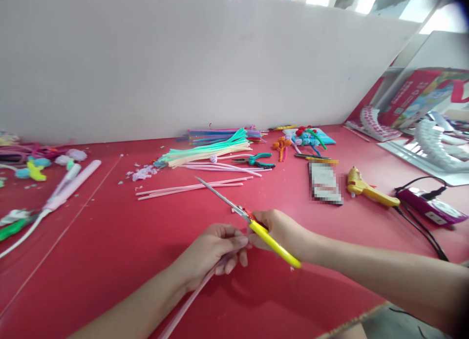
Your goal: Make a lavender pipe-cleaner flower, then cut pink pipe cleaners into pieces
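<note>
L hand, lower ctr of frame: fingers closed, grasping pink pipe cleaners. Pipe cleaners run from the fingertips down-left to the bottom edge, left of ctr. R hand, just right of L hand: fingers wrapped around scissors. Yellow handle points lower right; metal blades point upper left, above the L hand. Fingertips of both hands meet or nearly meet nr ctr; contact cannot be confirmed.

Work surface: red table, backed by white panel across top of frame.

Items above hands, ctr: loose pink strips; green bundle; pliers w/ teal & black handles, beside the bundle. Lilac scraps lie left of the bundle.

Right side: orange fuzzy piece, upper right of ctr; flat rectangular item, pixelated, details n/a; yellow glue gun, nozzle up-left; purple box next to it, w/ black cable.

Left side: pink two-armed tool w/ white cord, mid-left; blue & yellow fuzzy pieces nr left edge.
</note>
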### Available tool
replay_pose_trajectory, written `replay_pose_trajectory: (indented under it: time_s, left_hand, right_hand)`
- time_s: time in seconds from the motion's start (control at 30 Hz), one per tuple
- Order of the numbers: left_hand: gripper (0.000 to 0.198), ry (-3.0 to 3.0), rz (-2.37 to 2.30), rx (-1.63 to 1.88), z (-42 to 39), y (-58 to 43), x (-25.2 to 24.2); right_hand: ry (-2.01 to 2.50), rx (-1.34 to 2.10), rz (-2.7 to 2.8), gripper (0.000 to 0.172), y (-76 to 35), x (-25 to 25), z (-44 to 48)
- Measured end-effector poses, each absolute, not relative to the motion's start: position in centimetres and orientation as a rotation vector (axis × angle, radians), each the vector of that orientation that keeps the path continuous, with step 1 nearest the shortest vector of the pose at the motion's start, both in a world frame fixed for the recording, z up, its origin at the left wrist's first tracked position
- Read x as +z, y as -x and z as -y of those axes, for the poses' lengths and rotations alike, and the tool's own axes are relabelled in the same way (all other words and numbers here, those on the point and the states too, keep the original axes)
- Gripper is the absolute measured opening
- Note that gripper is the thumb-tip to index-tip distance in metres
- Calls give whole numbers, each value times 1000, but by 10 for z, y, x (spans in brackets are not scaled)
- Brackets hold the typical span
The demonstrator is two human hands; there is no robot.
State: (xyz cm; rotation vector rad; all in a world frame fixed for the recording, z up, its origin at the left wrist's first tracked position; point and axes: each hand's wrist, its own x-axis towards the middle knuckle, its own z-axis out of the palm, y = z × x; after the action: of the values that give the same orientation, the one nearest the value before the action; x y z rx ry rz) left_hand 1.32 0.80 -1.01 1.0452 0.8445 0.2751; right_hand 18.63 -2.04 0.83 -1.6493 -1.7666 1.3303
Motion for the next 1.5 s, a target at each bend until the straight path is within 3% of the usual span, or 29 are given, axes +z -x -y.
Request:
replay_pose_trajectory:
  time_s: [0.5,0.97,1.27,1.5]
  left_hand:
    - [22,-1223,-1000,258,-6,-17,-6]
    - [24,-1276,-1079,341,-4,-19,1]
    - [24,-1283,-1128,334,-8,-17,-7]
    - [25,-1146,-1084,405,-12,-12,-13]
  right_hand:
    - [1740,1399,1737,4,-197,12,12]
    - [1630,1557,1530,22,-196,8,7]
    - [1815,1377,1592,4,-183,14,1]
    - [1806,1021,1712,19,-189,0,-10]
